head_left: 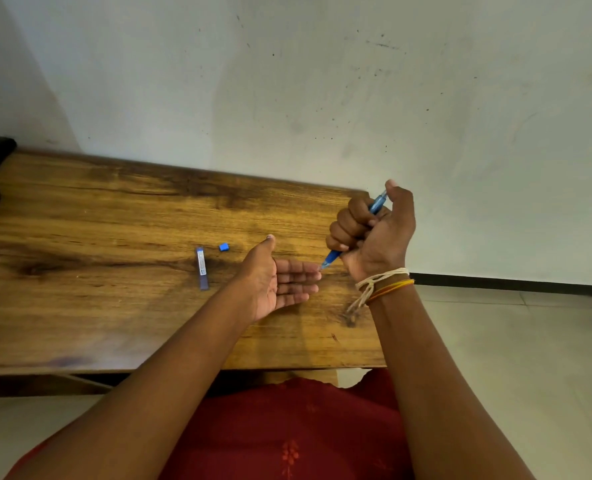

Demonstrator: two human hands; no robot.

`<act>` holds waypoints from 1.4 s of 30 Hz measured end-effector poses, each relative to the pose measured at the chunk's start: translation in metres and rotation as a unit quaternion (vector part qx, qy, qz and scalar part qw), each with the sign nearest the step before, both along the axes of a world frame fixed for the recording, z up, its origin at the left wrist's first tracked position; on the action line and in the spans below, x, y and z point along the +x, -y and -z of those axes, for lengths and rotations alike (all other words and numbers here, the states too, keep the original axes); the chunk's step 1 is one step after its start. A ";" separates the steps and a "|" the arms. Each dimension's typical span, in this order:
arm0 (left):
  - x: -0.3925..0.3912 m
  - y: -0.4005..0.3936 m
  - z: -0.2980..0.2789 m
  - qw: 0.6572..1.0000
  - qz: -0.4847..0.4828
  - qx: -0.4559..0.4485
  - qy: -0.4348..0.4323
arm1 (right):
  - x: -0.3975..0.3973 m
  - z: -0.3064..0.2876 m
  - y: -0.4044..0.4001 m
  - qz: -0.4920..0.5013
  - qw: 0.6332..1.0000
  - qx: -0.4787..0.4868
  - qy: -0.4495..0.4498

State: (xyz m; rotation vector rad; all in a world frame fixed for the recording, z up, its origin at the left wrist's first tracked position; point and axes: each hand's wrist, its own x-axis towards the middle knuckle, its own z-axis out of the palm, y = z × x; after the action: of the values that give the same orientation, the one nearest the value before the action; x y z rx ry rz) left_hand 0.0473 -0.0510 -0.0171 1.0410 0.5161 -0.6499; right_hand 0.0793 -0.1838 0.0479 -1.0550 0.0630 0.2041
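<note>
The right grip (370, 233) is closed in a fist around a blue mechanical pencil (377, 203). The pencil stands tilted above the right end of the tabletop (97, 220), its upper end poking out beside the raised thumb and its tip aimed down at the fingertips of the left grip (277, 282). Whether tip and skin touch cannot be told. The left grip holds nothing: it lies palm up, fingers straight and together, low over the wood. The step looks like working the pencil's push end so that lead comes out at the tip towards the waiting palm. To do it well, the person would set the thumb squarely on the upper end and press in short single clicks rather than one long push, since thin lead snaps or shoots out easily. The tip would be better placed over the hollow of the palm than at the very ends of the fingers, so that anything falling lands on skin and not on the grained wood, where it would be hard to find. Cupping the left fingers slightly would stop a piece rolling off. The lead refill case (201, 268) and a small blue piece (223, 247), perhaps the pencil's cap, lie near each other on the tabletop just left of the open palm, within easy reach.
</note>
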 end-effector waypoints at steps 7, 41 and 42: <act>0.000 -0.001 0.000 1.000 -0.001 0.005 -0.004 | 0.000 -0.001 -0.002 0.011 0.999 -0.014 0.044; -0.001 -0.003 0.000 0.997 0.012 -0.073 -0.005 | 0.003 0.020 0.014 0.087 0.968 0.222 -0.077; -0.001 -0.004 0.000 0.997 0.013 -0.076 -0.005 | 0.004 0.020 0.015 0.090 0.966 0.228 -0.080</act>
State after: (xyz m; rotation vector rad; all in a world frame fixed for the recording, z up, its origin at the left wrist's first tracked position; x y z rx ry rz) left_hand 0.0467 -0.0475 -0.0172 0.9038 0.4550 -0.7056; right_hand 0.0829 -0.1986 0.0275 -0.5670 0.2462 0.1292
